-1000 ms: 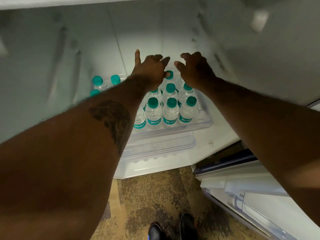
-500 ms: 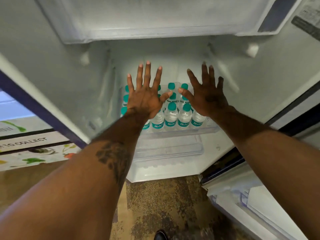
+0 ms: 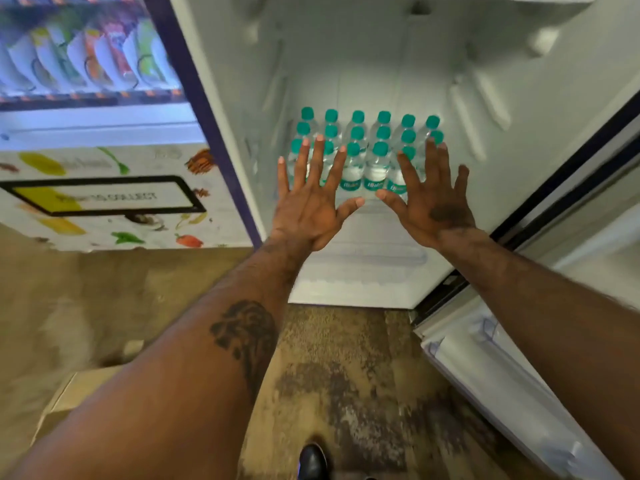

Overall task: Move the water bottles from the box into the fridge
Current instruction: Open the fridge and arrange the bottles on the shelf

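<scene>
**Both hands empty at the fridge mouth, bottles standing inside**

Fridge [image 3: 381, 64]: open, white inside, and the landmark for everything below. Its door [image 3: 502, 393] is swung out to the fridge's right. A vending machine [image 3: 104, 168] stands against the fridge's left side.

Box [image 3: 69, 393]: cardboard, on the floor out in front of the fridge and to its left. The left forearm covers part of it, so I cannot tell what is in it.

Water bottles [image 3: 377, 161]: upright on the fridge's lower shelf, teal caps, packed in tight rows touching one another, front row near the shelf lip.

Left hand [image 3: 308, 209] and right hand [image 3: 433, 202]: both raised in front of the fridge opening, backs to the camera. On both, the fingers [image 3: 300, 164] are splayed wide and hold nothing. They seem to be short of the bottles rather than touching them.

Handling, as a judgement:
- The bottles are small, full and light enough for one hand each.
- The thin plastic walls will dent if squeezed.
- They could be slippery if wet.
- Best hold is around the body at the label, or on the neck under the cap.
- Packed rows will topple if nudged.
</scene>
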`<state>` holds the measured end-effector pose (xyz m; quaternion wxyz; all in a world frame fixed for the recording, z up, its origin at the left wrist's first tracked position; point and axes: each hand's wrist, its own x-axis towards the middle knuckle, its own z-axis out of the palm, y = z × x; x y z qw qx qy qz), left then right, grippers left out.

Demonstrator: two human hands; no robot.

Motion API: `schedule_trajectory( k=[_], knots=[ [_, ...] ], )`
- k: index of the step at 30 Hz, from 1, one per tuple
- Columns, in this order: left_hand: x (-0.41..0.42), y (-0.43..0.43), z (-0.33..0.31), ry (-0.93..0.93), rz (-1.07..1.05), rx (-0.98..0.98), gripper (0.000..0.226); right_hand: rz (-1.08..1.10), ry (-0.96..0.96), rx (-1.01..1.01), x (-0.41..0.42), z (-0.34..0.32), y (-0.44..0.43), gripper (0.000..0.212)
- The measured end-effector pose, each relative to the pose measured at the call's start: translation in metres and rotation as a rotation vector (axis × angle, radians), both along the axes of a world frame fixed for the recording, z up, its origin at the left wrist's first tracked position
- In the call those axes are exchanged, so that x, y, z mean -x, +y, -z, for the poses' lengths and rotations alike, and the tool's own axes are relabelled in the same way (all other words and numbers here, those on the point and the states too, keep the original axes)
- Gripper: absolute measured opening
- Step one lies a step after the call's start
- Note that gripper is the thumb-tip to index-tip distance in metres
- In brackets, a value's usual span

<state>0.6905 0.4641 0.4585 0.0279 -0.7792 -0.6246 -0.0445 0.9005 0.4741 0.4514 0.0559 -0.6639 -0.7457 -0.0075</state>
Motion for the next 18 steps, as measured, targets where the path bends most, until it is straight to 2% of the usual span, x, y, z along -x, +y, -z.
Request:
schedule_trajectory(
  k=[5,8,18],
  knots=[
    [0.043,-0.063,0.014,-0.004,-0.030,0.080,0.081,-0.054,0.029,0.026,0.040,0.024,-0.046,0.090],
    [0.085,-0.103,0.023,0.008,-0.086,0.114,0.082,-0.139,0.018,0.016,0.077,0.043,-0.077,0.085],
    [0.241,-0.265,0.089,-0.006,-0.209,0.247,0.079,-0.314,0.038,0.159,0.224,0.106,-0.209,0.080]
  ],
)
